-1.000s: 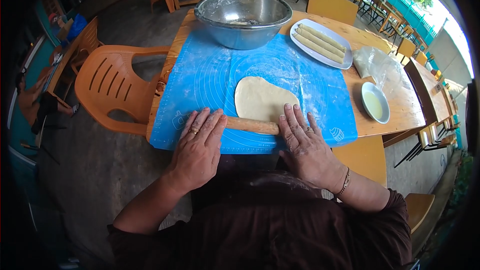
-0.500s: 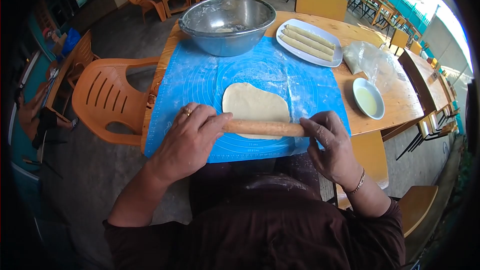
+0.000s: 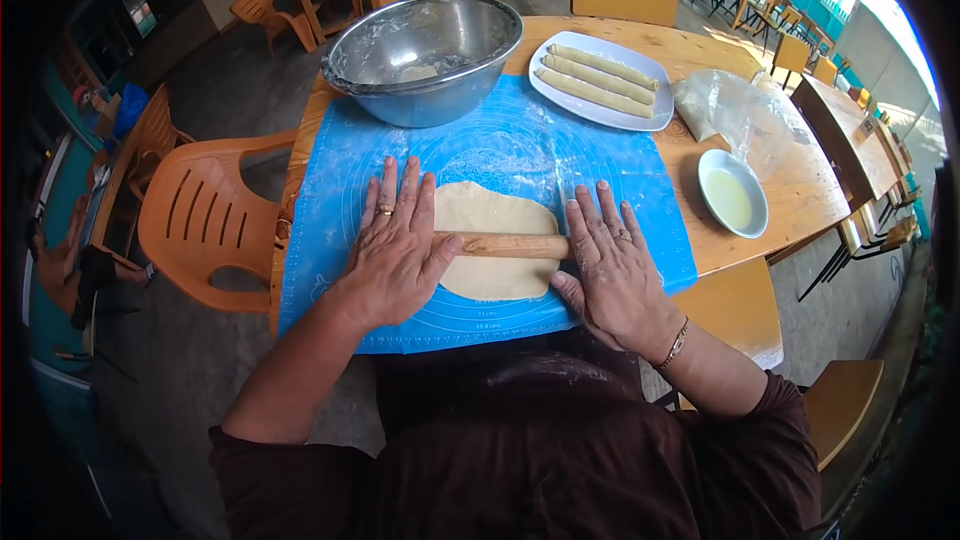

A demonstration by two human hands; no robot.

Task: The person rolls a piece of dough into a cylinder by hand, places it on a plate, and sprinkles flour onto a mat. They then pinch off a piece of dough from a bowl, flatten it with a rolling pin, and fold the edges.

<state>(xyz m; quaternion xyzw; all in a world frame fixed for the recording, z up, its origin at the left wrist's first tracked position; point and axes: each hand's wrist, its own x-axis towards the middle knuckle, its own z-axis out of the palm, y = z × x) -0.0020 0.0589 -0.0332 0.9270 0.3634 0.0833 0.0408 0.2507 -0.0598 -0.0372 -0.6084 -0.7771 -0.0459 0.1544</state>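
left hand (image 3: 393, 258) and right hand (image 3: 615, 275) lie flat, well apart, one over each end of the rolling pin (image 3: 505, 246), which sits pretty much sideways across the dough (image 3: 495, 280), toward the counter (image 3: 800, 195) front edge

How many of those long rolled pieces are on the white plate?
3, lying side by side on the white plate: the far roll, the middle roll and the near roll. None appears hidden.

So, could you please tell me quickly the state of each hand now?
Left hand: open, fingers extended, over one end of the pin.
Right hand: open, fingers extended, over its other end.
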